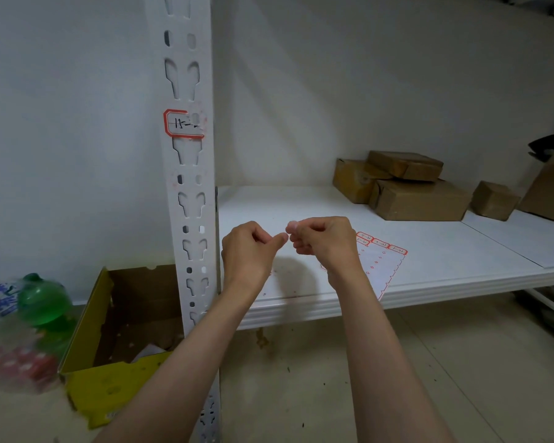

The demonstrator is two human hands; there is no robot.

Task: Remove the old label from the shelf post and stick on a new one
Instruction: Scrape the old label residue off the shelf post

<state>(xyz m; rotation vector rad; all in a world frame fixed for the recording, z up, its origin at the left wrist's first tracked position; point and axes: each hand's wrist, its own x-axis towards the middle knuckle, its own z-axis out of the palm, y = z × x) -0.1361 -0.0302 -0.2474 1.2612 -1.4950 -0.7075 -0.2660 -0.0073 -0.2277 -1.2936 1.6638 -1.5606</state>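
A white slotted shelf post (191,199) stands upright at the left. On it sits a red-bordered label (183,123) with black writing, its right part torn away. My left hand (248,251) and my right hand (325,243) are held together in front of the shelf, below the label, fingers curled and fingertips pinched close to each other. Whether a small scrap sits between the fingertips is too small to tell. A label sheet (381,260) with a few red-bordered labels at its top lies on the white shelf board (445,251), partly hidden behind my right wrist.
Several brown cardboard boxes (413,190) are stacked at the back right of the shelf. A yellow open box (109,362) stands on the floor left of the post, with a green bottle (42,302) and red-capped bottles beside it.
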